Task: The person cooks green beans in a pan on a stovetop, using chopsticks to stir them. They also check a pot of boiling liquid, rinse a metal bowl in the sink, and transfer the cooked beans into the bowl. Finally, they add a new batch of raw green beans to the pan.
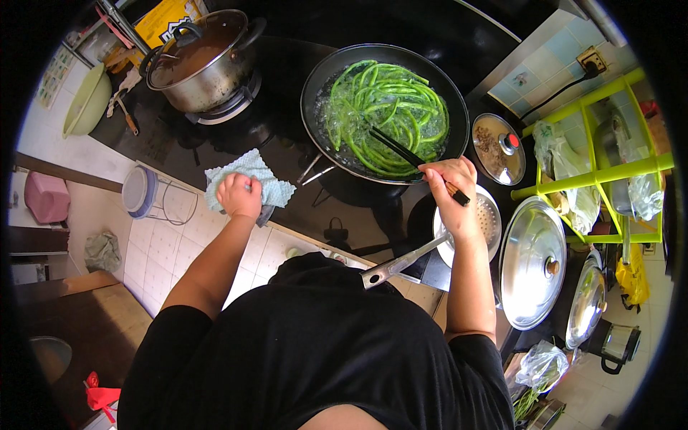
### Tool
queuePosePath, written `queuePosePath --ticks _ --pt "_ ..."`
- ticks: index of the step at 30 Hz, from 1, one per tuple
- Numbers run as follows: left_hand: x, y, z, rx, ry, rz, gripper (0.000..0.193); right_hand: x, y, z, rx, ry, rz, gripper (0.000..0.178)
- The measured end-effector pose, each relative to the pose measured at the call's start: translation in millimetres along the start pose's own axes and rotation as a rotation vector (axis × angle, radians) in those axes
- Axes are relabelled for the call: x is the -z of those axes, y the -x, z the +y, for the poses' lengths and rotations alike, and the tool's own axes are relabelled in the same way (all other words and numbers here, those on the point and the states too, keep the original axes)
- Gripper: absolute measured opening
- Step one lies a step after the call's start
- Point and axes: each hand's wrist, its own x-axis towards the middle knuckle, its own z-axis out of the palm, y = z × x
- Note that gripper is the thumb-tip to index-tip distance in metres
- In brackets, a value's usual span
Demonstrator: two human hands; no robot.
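Right hand (451,192), centre right of frame: closed around dark chopsticks (408,154) whose tips sit among green beans (383,115) in the black pan (319,79) at top centre. Left hand (239,196), centre left: fist pressed on a light blue cloth (251,172) on the dark stovetop (215,143).

Both arms come up from the bottom of the shot, bare below short black sleeves. The left arm angles up and inward, elbow bent a bit, and the left hand (239,196) is curled into a loose fist, knuckles up, pressing down with the fingers tucked under. The right arm runs nearly straight up, forearm vertical, wrist cocked slightly inward. The right hand (450,188) has a closed grip, fingers wrapped tight and thumb on the near side, back of the hand facing the camera. The hands sit well apart.
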Motion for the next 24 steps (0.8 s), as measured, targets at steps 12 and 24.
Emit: queuePosePath --ticks 12,24 --pt "2.5 -0.2 2.4 0.001 -0.007 -0.007 0.018 56.5 24.3 -17.4 -0.082 0.124 0.166 0.012" --pt "0.5 -0.8 0.5 0.014 -0.015 -0.007 0.018 59.1 43.5 -23.1 -0.124 0.144 0.239 0.009"
